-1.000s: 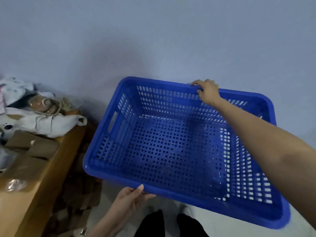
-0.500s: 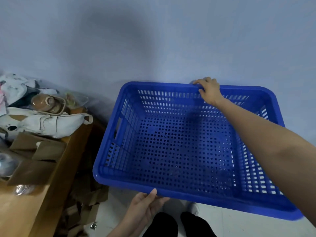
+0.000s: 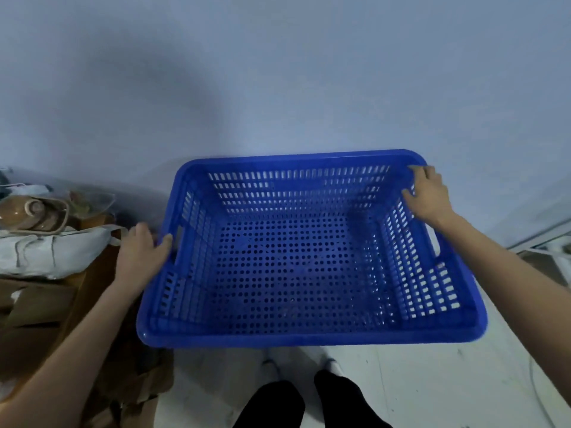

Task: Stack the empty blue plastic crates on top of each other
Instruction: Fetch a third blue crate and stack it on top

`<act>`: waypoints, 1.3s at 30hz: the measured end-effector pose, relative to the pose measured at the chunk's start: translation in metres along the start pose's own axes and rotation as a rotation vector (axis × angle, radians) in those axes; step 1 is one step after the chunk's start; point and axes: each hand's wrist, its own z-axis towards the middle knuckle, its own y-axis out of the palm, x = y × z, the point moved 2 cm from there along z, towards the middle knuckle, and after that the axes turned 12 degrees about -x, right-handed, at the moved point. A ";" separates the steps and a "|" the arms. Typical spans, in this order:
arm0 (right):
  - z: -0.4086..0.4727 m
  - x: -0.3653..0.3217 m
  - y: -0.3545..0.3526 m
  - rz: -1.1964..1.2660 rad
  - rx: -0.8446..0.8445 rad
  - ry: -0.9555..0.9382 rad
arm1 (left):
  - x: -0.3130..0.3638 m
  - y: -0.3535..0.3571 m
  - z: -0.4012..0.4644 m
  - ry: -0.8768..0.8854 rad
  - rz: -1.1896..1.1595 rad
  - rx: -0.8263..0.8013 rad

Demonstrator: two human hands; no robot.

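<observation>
One empty blue plastic crate (image 3: pixel 296 273) with a perforated floor and slotted walls hangs level in front of me, above the floor and close to the wall. My left hand (image 3: pixel 140 253) grips its left rim beside the handle slot. At the far right corner, my right hand (image 3: pixel 428 196) holds the rim, thumb inside the wall. No other crate is in view.
A wooden table (image 3: pixel 77 301) stands at the left with a white cloth bag (image 3: pixel 52 251), a brown teapot-like object (image 3: pixel 24 211) and cardboard pieces on it. More cardboard lies on the floor below it. A pale wall rises behind. My dark trouser legs (image 3: pixel 309 403) show at the bottom.
The crate has levelled out and turned square to me. My left hand moved from the near rim to the left side. My right hand slid from the far rim's middle to its right corner.
</observation>
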 end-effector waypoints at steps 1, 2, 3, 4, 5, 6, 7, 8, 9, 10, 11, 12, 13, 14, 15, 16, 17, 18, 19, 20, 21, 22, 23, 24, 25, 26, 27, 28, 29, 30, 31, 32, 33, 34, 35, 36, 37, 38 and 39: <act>-0.013 0.015 -0.001 0.009 -0.004 0.061 | -0.008 0.006 0.014 -0.040 0.122 0.013; -0.025 0.030 0.000 0.026 -0.017 0.108 | -0.015 0.014 0.023 -0.084 0.170 -0.024; -0.035 0.042 0.003 0.050 -0.038 0.146 | -0.018 0.023 0.028 -0.106 0.154 -0.075; -0.044 0.051 0.007 0.087 -0.070 0.186 | -0.019 0.030 0.030 -0.110 0.115 -0.102; -0.051 0.058 0.012 0.132 -0.110 0.220 | -0.016 0.034 0.029 -0.090 0.093 -0.098; -0.057 0.062 0.016 0.175 -0.150 0.244 | -0.016 0.036 0.029 -0.057 0.095 -0.061; -0.062 0.063 0.020 0.212 -0.173 0.257 | -0.018 0.036 0.028 -0.035 0.102 -0.023; -0.064 0.063 0.022 0.235 -0.165 0.257 | -0.019 0.036 0.027 -0.025 0.106 0.008; -0.065 0.063 0.024 0.246 -0.143 0.257 | -0.020 0.035 0.025 -0.024 0.105 0.026; -0.066 0.062 0.025 0.245 -0.123 0.257 | -0.022 0.035 0.024 -0.023 0.108 0.036; -0.066 0.060 0.025 0.234 -0.111 0.253 | -0.021 0.035 0.023 -0.029 0.106 0.036; -0.067 0.059 0.026 0.216 -0.104 0.250 | -0.022 0.036 0.023 -0.034 0.104 0.032; -0.068 0.057 0.025 0.197 -0.096 0.248 | -0.022 0.036 0.023 -0.040 0.103 0.035; -0.068 0.055 0.025 0.179 -0.089 0.250 | -0.023 0.037 0.025 -0.038 0.107 0.042; -0.070 0.053 0.025 0.164 -0.090 0.250 | -0.024 0.037 0.026 -0.038 0.108 0.047; -0.071 0.052 0.026 0.151 -0.093 0.252 | -0.025 0.038 0.028 -0.035 0.106 0.046; -0.072 0.052 0.028 0.143 -0.099 0.252 | -0.026 0.039 0.029 -0.039 0.111 0.039; -0.072 0.053 0.031 0.137 -0.101 0.247 | -0.027 0.040 0.030 -0.037 0.119 0.033; -0.071 0.054 0.034 0.132 -0.095 0.239 | -0.029 0.042 0.032 -0.035 0.128 0.032; -0.068 0.054 0.035 0.131 -0.081 0.236 | -0.029 0.043 0.035 -0.025 0.143 0.035; -0.065 0.054 0.035 0.138 -0.068 0.238 | -0.029 0.043 0.038 -0.022 0.157 0.043; -0.062 0.055 0.037 0.149 -0.063 0.244 | -0.028 0.043 0.040 -0.020 0.160 0.052; -0.061 0.055 0.037 0.162 -0.062 0.248 | -0.027 0.043 0.041 -0.021 0.157 0.054; -0.060 0.056 0.038 0.172 -0.062 0.250 | -0.027 0.043 0.042 -0.022 0.151 0.050; -0.060 0.056 0.037 0.174 -0.062 0.248 | -0.027 0.043 0.042 -0.023 0.139 0.041; -0.061 0.056 0.038 0.169 -0.062 0.248 | -0.028 0.044 0.041 -0.022 0.125 0.028; -0.062 0.055 0.037 0.159 -0.065 0.250 | -0.028 0.043 0.041 -0.024 0.121 0.008; -0.063 0.054 0.037 0.148 -0.073 0.257 | -0.026 0.042 0.041 -0.027 0.118 -0.021; -0.064 0.052 0.036 0.138 -0.082 0.267 | -0.025 0.041 0.042 -0.042 0.115 -0.045; -0.066 0.050 0.036 0.122 -0.089 0.281 | -0.024 0.040 0.043 -0.081 0.136 -0.066; -0.070 0.047 0.036 0.073 -0.094 0.299 | -0.022 0.041 0.040 -0.144 0.213 -0.059; -0.075 0.044 0.036 -0.030 -0.092 0.319 | -0.018 0.044 0.033 -0.199 0.334 -0.022; -0.082 0.038 0.037 -0.176 -0.087 0.330 | -0.010 0.049 0.023 -0.211 0.456 0.038; -0.092 0.027 0.039 -0.308 -0.077 0.307 | 0.004 0.057 0.006 -0.151 0.529 0.089; -0.103 0.012 0.043 -0.374 -0.048 0.221 | 0.019 0.071 -0.013 -0.027 0.556 0.123; -0.115 -0.007 0.049 -0.375 -0.016 0.086 | 0.037 0.088 -0.034 0.124 0.541 0.119; -0.130 -0.028 0.058 -0.335 -0.020 -0.067 | 0.051 0.109 -0.053 0.255 0.510 0.061; -0.145 -0.052 0.068 -0.269 -0.066 -0.200 | 0.064 0.130 -0.072 0.346 0.478 -0.037; -0.161 -0.076 0.080 -0.196 -0.145 -0.297 | 0.074 0.149 -0.089 0.394 0.469 -0.139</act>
